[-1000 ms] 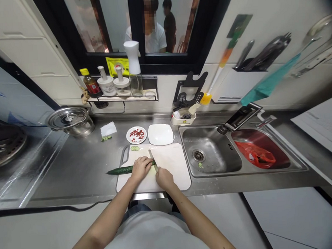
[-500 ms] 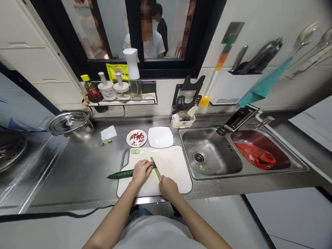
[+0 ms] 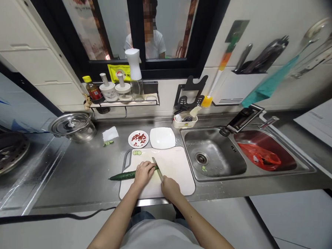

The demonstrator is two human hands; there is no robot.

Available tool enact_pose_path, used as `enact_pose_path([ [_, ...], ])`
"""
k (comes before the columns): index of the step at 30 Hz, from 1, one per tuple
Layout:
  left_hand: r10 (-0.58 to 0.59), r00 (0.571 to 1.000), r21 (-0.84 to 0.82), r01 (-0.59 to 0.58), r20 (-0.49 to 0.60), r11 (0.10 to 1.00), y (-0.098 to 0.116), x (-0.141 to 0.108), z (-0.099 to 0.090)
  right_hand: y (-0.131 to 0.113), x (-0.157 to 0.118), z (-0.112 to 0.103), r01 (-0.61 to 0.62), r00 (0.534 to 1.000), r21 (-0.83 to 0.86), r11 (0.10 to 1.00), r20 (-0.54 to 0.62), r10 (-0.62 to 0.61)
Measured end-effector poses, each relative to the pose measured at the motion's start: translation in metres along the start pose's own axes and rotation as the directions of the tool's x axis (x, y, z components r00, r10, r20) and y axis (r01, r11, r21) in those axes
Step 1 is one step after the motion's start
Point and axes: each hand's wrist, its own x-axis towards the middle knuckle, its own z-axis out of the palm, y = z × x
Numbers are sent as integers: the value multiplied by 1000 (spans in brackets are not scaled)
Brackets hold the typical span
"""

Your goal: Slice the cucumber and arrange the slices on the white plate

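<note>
A long green cucumber [image 3: 123,176] lies across the white cutting board [image 3: 175,170], its tapered end reaching past the board's left edge. My left hand [image 3: 144,173] is closed over it near the cut end, fingertips curled. The knife [image 3: 157,170] stands at that end, beside my left fingertips, its blade pointing away from me. Its handle is wrapped in my right hand [image 3: 170,189] and hidden by it. Several cucumber slices [image 3: 137,152] rest at the board's upper left corner.
Behind the board are a plate of chopped red pieces [image 3: 138,139] and a white square dish [image 3: 162,137]. A double sink [image 3: 216,175] is at the right, with a red plastic bag [image 3: 260,156] in its far basin. A lidded pot [image 3: 73,127] stands at the left.
The view has shifted slightly, so everything appears a little further right. Both hands keep their hold on the cucumber and knife. Behind the window, a second person is no longer visible.
</note>
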Motion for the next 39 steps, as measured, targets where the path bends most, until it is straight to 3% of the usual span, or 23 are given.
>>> enact_pose_path([
  [16, 11, 1000, 11, -11, -15, 1000, -1, -2, 1, -13, 19, -9, 15, 999, 40, 999, -29, -14],
  [39, -15, 1000, -33, 16, 16, 999, 0, 0, -2, 15, -22, 2, 1, 1000, -14, 1000, 21, -1],
])
